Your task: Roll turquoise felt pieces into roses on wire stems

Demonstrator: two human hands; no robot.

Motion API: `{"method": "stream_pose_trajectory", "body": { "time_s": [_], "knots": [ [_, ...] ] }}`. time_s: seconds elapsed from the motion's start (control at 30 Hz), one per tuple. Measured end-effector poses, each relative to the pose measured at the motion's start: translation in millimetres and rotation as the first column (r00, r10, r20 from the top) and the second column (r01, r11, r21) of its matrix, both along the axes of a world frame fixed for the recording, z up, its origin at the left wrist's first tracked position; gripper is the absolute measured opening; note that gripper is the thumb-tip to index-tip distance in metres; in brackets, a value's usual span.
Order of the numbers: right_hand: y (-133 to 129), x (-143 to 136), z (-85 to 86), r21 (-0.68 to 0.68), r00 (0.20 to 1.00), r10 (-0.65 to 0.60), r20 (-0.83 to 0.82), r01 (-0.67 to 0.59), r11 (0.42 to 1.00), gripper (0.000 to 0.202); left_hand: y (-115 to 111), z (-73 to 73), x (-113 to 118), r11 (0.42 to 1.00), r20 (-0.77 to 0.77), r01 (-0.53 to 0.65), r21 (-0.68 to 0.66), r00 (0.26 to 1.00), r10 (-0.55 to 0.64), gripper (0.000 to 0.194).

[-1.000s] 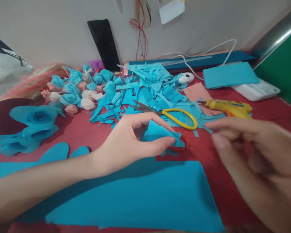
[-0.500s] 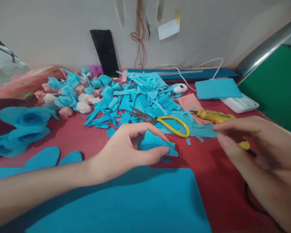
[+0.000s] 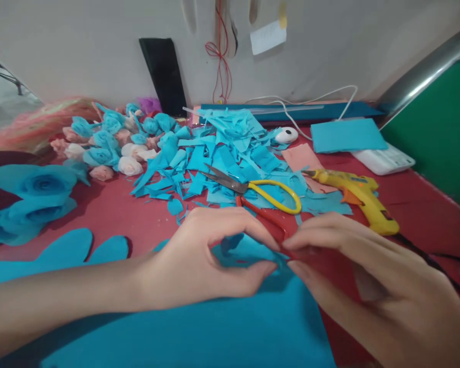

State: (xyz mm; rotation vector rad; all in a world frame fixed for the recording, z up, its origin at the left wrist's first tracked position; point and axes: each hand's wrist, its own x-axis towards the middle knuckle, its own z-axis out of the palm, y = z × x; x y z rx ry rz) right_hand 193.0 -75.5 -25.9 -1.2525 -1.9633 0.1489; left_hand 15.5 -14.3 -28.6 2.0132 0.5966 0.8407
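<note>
My left hand (image 3: 207,260) curls its thumb and fingers around a piece of blue crepe paper (image 3: 243,248), which looks curved or rolled. At the paper's right end, the thumb and fingertips of my right hand (image 3: 371,281) close in on its edge; the exact contact is blurred. Just beyond both hands lie scissors (image 3: 230,181) with one yellow and one red handle, their blades pointing left. Beneath the hands spreads a large blue sheet (image 3: 199,332).
Blue paper scraps (image 3: 233,148) are heaped behind the scissors. A yellow glue gun (image 3: 360,191) lies at right. Small blue and pink paper roses (image 3: 107,138) sit at back left, larger blue flowers (image 3: 42,184) nearer. A blue pad (image 3: 347,135) rests on a white device (image 3: 387,161).
My right hand has moved left from beside the glue gun to the blue paper's edge, uncovering the glue gun. My left hand has come slightly lower and nearer, still holding the paper.
</note>
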Motion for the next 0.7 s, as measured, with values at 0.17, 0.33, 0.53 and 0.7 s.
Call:
{"method": "stream_pose_trajectory", "body": {
  "time_s": [0.17, 0.33, 0.53, 0.7],
  "knots": [
    [1.8, -1.4, -1.0, 0.005, 0.999, 0.015, -0.028, -0.015, 1.0, 0.013, -2.2, -0.1, -0.7, 0.997, 0.023, 0.059, 0.051, 0.998, -0.06, 0.013],
    [-3.9, -0.6, -5.2, -0.011, 0.998, -0.004, -0.061, 0.003, 1.0, 0.011, -1.9, -1.7, -1.6, 0.995, 0.002, 0.073, 0.073, 0.997, -0.073, 0.012],
    [-11.4, -1.5, -12.8, -0.002, 0.994, -0.059, -0.094, 0.059, 0.998, 0.009, -2.4, -2.0, -2.4, 0.992, 0.003, 0.088, 0.09, 0.996, -0.088, 0.012],
    [-8.4, -4.1, -14.9, -0.042, 0.989, -0.054, -0.137, 0.048, 0.998, 0.007, -1.5, -4.1, -1.6, 0.981, 0.037, 0.1, 0.169, 0.994, -0.108, 0.012]
  ]
}}
